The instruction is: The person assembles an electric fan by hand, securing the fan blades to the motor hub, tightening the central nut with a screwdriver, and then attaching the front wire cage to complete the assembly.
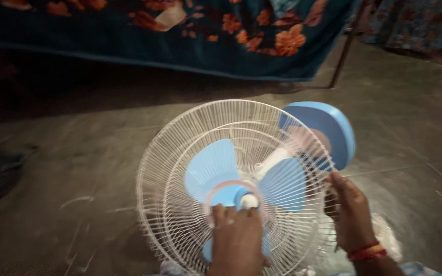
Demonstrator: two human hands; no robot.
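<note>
Fan [231,179] lies tilted on the grey floor [78,168], white wire grille up, below the floral bed cover [190,36]. Left hand [237,240] clamped on the grille's centre cap [248,201]. Right hand [351,214] closed on the grille's right rim. Blue blades [211,166] behind the wires; round blue base [328,130] at the fan's upper right.
</note>
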